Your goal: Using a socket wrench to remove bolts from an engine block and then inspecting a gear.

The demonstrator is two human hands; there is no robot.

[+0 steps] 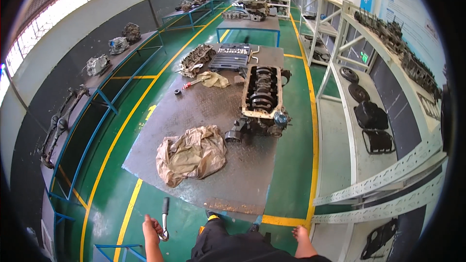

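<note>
My left hand (152, 227) is at the lower left, fingers closed around the head end of a ratchet wrench (165, 217). Its black grip points up and away, short of the metal-topped table (204, 104). Low on the right, my right hand (300, 233) hangs beside my leg with loosely bent fingers and nothing visible in it. Ahead, an engine block (263, 92) lies on the table with its crankshaft (262, 90) exposed. Nearer me on the tabletop is a crumpled tan cloth (191, 155).
Beyond the cloth lie a red-handled tool (191, 84), a small black socket-like part (177, 91), a cylinder head (196, 60) and an open tool case (232, 57). White shelving (357, 165) with engine parts borders the right; a blue-framed bench (104, 85) runs along the left.
</note>
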